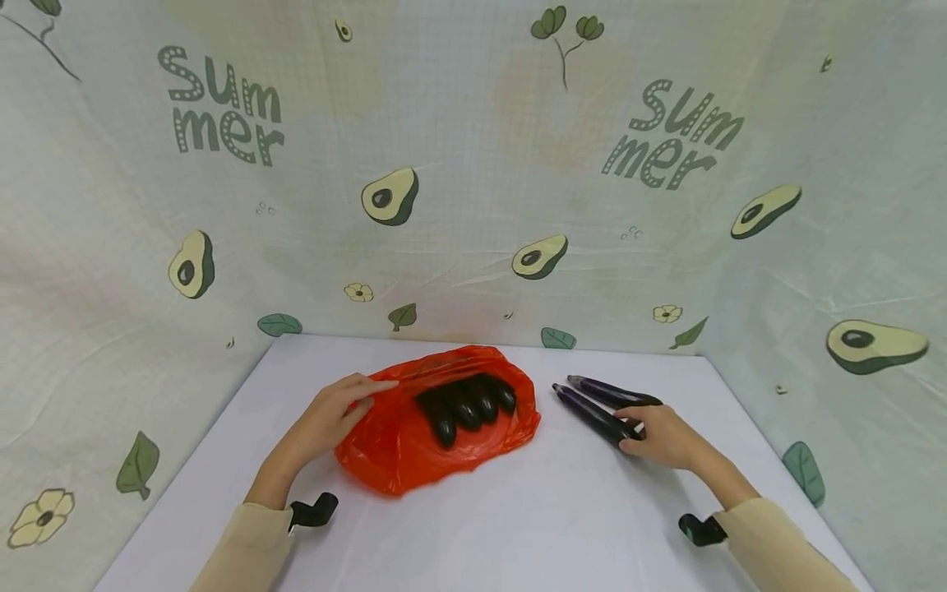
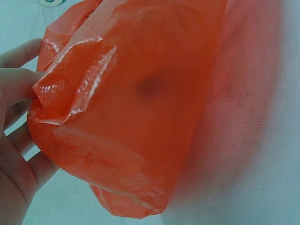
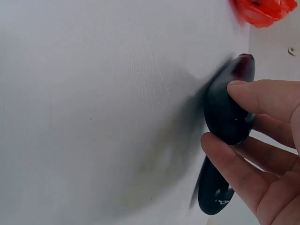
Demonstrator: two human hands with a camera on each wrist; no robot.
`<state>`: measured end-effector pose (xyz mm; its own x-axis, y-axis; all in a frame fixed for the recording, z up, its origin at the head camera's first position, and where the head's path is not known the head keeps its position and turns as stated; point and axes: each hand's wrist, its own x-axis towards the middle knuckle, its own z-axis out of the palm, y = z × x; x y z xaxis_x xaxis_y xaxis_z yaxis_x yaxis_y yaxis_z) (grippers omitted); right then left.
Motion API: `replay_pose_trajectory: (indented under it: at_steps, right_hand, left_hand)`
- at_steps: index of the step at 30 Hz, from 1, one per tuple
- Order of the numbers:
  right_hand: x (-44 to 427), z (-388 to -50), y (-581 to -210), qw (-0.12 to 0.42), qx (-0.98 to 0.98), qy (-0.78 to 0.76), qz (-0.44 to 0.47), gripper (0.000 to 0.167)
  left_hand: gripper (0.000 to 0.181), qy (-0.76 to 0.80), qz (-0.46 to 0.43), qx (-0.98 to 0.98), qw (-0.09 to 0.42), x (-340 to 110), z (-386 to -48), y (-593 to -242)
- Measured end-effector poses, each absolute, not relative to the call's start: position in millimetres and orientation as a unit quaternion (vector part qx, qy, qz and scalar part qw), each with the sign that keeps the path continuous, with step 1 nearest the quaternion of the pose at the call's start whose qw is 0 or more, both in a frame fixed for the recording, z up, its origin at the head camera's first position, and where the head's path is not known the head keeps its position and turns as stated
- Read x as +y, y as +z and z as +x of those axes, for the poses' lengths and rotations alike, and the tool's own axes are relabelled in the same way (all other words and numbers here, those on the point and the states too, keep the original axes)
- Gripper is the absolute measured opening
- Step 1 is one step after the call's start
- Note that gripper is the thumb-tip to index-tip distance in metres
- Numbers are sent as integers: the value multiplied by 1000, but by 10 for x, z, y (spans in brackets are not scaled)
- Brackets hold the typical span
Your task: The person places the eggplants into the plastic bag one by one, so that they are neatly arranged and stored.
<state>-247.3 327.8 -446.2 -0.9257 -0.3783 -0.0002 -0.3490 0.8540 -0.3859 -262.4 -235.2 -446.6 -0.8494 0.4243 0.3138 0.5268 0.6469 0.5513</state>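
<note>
A red plastic bag point(image 1: 385, 452) lies spread on the white table with several dark eggplants point(image 1: 464, 404) on it. At its left side the left hand point(image 1: 333, 415) holds the bag's edge; in the left wrist view thumb and fingers point(image 2: 21, 86) pinch the red plastic point(image 2: 126, 112). To the right of the bag lie two long dark eggplants side by side. The right hand point(image 1: 666, 440) grips the near eggplant point(image 1: 592, 413) by its lower end; the far one point(image 1: 610, 392) lies just beyond. In the right wrist view thumb and fingers surround the gripped eggplant point(image 3: 225, 108).
The white table point(image 1: 518, 526) ends at a cloth backdrop point(image 1: 459, 123) printed with avocados and leaves, which also rises on both sides. Black straps with small devices point(image 1: 316, 510) are at both wrists.
</note>
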Motion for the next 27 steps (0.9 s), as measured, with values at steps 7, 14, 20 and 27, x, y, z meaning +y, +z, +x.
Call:
replay_pose_trajectory:
  at_steps: [7, 14, 20, 27]
  right_hand:
    - [3213, -2400, -4309, 16, 967, -191, -171, 50]
    - [3054, -2336, -4132, 0, 963, -198, -182, 49]
    - [2848, -2240, -4006, 9, 958, -222, -179, 49]
    - [2629, -2144, -3910, 20, 948, -246, -199, 49]
  left_hand:
    - [55, -323, -261, -906, 79, -2339, -2640, -4454]
    - [54, -325, -259, -906, 81, -2338, -2622, -4427]
    - [52, -326, -253, -908, 75, -2342, -2617, -4444]
    - [54, -327, -257, -906, 82, -2347, -2619, -4449]
